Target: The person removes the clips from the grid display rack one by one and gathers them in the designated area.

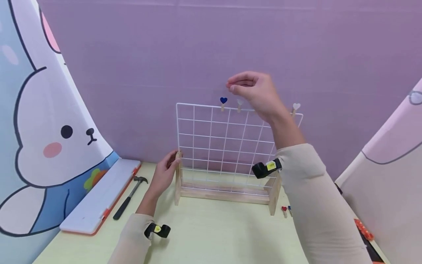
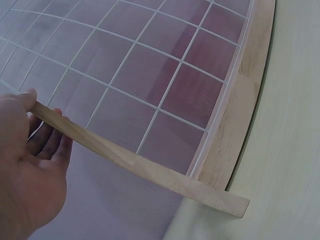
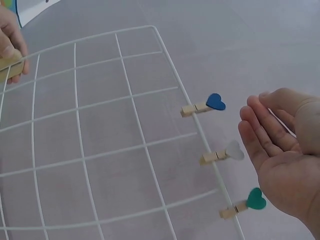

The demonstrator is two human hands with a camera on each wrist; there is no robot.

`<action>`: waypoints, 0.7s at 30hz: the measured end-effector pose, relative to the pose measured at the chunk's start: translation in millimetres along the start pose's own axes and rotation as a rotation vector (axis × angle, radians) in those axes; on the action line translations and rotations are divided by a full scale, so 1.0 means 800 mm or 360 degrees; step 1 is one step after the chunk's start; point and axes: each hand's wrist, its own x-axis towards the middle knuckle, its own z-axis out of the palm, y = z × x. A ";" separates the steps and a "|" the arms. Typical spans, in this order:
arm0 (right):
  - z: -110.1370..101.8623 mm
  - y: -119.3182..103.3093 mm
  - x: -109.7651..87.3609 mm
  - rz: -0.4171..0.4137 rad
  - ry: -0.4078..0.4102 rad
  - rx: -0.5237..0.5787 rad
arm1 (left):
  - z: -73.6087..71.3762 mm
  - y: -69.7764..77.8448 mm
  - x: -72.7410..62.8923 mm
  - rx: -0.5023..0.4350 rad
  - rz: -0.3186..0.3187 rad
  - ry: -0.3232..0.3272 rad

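Observation:
A white wire grid panel [image 1: 210, 136] stands upright in a wooden stand [image 1: 224, 195]. My left hand [image 1: 163, 175] grips the stand's left upright [image 2: 145, 167], thumb on one side and fingers on the other. Heart-topped clothespins sit along the grid's top wire: blue [image 3: 215, 102], white [image 3: 234, 150], green [image 3: 256, 199], and another white one [image 1: 296, 106] near the right corner. Above the blue and white clothespins hangs my right hand [image 1: 255, 90], apart from them, fingers bent loosely and nothing visible in them. In the head view the right hand and forearm hide the green clothespin.
A hammer [image 1: 130, 198] lies left of the stand, beside a white case with an orange edge [image 1: 102, 196]. Right of the stand, a red-heart clothespin [image 1: 284, 209] and a blue one [image 1: 289, 208] lie on the table, partly near the right sleeve. An orange-red object [image 1: 364, 230] lies far right.

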 end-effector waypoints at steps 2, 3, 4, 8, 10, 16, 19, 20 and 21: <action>0.002 0.001 0.001 0.0005 -0.0006 -0.0057 | 0.002 0.001 0.000 0.0011 -0.0004 0.0005; 0.004 0.002 0.002 0.0004 -0.0013 -0.0073 | 0.003 0.001 0.000 0.0014 -0.0004 0.0006; 0.005 0.002 0.002 0.0008 -0.0018 -0.0099 | 0.003 0.002 0.000 0.0015 -0.0004 0.0006; 0.008 0.007 0.002 0.0035 -0.0029 -0.0157 | 0.005 0.002 0.000 0.0019 0.0001 0.0005; 0.008 0.009 0.001 0.0064 -0.0026 -0.0182 | 0.005 0.002 0.000 0.0016 0.0005 -0.0001; 0.011 0.016 0.002 0.0073 -0.0042 -0.0285 | 0.003 -0.001 0.001 0.0003 0.0004 0.0000; 0.014 0.019 0.002 0.0080 -0.0056 -0.0318 | 0.002 -0.002 0.000 0.0002 0.0005 0.0005; 0.015 0.020 0.002 0.0089 -0.0058 -0.0321 | 0.002 -0.002 0.000 0.0002 0.0007 0.0005; 0.016 0.021 0.002 0.0095 -0.0060 -0.0325 | 0.002 -0.003 0.000 0.0001 0.0008 0.0006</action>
